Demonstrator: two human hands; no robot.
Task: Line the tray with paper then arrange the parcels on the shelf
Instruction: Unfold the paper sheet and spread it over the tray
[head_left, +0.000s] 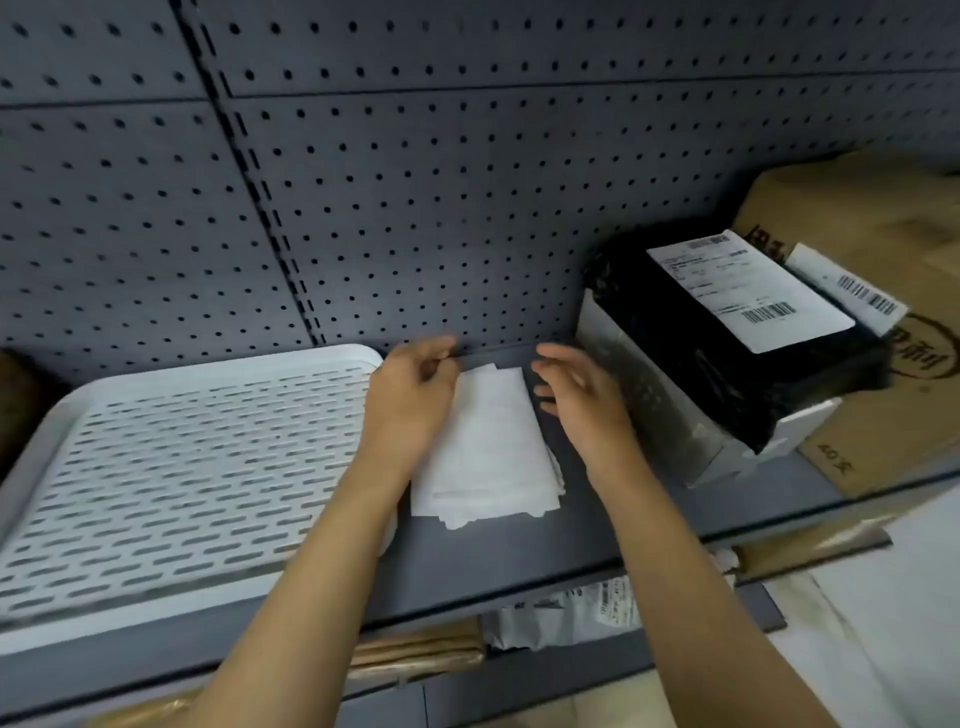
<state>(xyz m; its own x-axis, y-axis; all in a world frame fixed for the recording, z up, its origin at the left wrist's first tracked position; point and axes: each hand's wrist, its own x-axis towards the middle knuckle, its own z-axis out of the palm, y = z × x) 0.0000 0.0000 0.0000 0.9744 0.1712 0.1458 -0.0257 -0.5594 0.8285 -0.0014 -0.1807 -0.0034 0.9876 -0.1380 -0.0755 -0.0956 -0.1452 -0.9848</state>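
Note:
A white slotted tray (171, 457) lies bare on the grey shelf (519, 561) at the left. A folded stack of white paper (493, 447) rests on the shelf just right of the tray. My left hand (410, 400) sits over the paper's far left corner with fingers curled at its edge; whether it pinches a sheet I cannot tell. My right hand (582, 400) hovers open beside the paper's right edge, fingers spread. To the right, a black-wrapped parcel (727, 343) with a white label lies on a white box (670, 415), next to a brown carton (904, 291).
A grey pegboard wall (415, 182) backs the shelf. Below the shelf's front edge, a lower level holds brown packets (421, 649) and a white bagged parcel (576, 613). A dark object (15, 400) sits at the far left edge.

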